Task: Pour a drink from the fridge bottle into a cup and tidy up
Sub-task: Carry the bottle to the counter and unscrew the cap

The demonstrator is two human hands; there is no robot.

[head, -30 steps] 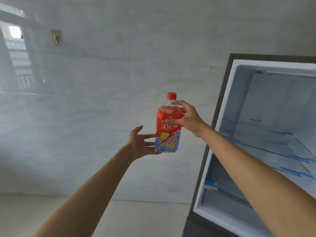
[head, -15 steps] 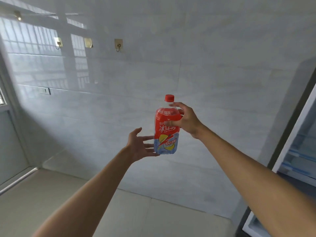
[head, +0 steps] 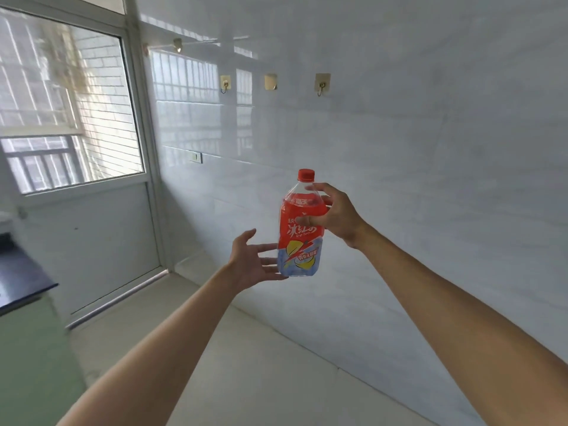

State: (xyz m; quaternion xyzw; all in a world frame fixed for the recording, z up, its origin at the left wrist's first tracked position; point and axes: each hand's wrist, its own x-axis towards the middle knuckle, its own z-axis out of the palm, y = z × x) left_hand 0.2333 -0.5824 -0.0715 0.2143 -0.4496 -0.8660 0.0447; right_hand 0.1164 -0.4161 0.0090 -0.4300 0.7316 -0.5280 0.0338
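Observation:
A plastic drink bottle (head: 299,241) with a red cap and a red, blue and yellow label is held upright in mid-air in front of the tiled wall. My right hand (head: 336,215) grips its upper half from the right, fingers curled round the shoulder. My left hand (head: 253,261) is spread with straight fingers just left of the bottle's base, fingertips at or under its lower edge. No cup and no fridge are in view.
A glossy tiled wall (head: 415,149) with three metal hooks (head: 321,84) fills the background. At the left stands a glazed door (head: 92,179). A dark counter edge (head: 27,290) sits at the far left above a green cabinet front. Pale floor (head: 246,364) lies below.
The view has swung left: the open fridge has left the frame, and the door and counter have come in. Both hands keep the same pose around the bottle.

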